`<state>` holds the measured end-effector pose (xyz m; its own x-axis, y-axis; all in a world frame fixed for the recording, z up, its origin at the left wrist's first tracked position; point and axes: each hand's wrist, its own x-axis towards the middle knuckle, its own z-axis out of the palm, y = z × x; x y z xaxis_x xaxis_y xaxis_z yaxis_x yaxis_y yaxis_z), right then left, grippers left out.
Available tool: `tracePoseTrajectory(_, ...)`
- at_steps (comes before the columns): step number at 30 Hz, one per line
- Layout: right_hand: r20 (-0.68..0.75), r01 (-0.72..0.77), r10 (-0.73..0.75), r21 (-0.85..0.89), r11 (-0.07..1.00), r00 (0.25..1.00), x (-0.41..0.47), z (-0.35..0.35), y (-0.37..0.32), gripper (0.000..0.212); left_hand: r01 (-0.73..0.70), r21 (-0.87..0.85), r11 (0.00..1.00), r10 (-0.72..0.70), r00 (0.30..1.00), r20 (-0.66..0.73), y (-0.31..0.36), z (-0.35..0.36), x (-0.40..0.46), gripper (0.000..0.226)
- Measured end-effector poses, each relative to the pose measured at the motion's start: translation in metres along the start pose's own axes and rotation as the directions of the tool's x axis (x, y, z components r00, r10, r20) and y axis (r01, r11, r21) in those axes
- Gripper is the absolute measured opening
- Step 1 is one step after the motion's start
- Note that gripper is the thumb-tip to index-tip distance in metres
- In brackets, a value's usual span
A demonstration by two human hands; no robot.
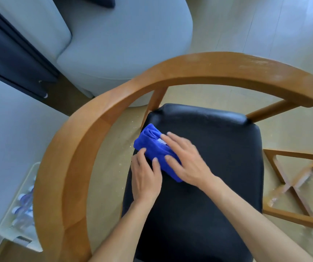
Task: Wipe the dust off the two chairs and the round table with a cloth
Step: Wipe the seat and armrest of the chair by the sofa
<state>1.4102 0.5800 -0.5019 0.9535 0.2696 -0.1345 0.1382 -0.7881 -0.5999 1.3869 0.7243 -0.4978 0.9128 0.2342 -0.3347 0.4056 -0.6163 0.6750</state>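
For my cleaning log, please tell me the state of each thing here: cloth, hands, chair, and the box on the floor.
Cloth: folded, lying on the seat's far left corner.
Left hand: fingers flat, touching the cloth.
Right hand: fingers straight, pressing on the cloth.
Seat: black, bare apart from the cloth.
Armrest: wooden, untouched.
Box: open, holding bottles.

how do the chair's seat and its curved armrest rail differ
The seat is black, padded and flat; the armrest rail is tan wood, bare and bent in an arc around it. The blue cloth lies on the seat under both hands, while nothing touches the rail. Both belong to one chair.
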Motion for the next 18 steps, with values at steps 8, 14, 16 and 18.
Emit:
tracePoseTrajectory(8, -0.318, -0.543, 0.454, -0.304, 0.783, 0.832, -0.103, 0.014, 0.1, 0.057, 0.0, 0.181, 0.983, 0.02, 0.994, -0.111, 0.05, 0.062, 0.035, 0.058)
tracePoseTrajectory(14, -0.395, -0.571, 0.448, -0.29, 0.768, 0.802, -0.101, 0.029, 0.105, 0.057, 0.121, 0.315, 0.941, -0.093, 0.99, -0.103, 0.062, 0.101, 0.019, 0.082)
tracePoseTrajectory(16, -0.406, -0.561, 0.432, -0.286, 0.777, 0.805, -0.103, 0.028, 0.107, 0.057, -0.043, 0.379, 0.925, 0.075, 0.995, -0.069, 0.054, 0.095, 0.021, 0.077)
tracePoseTrajectory(18, -0.421, -0.557, 0.422, -0.277, 0.783, 0.803, -0.102, 0.028, 0.108, 0.057, -0.344, 0.467, 0.815, 0.355, 0.932, 0.068, 0.034, 0.076, 0.036, 0.073)
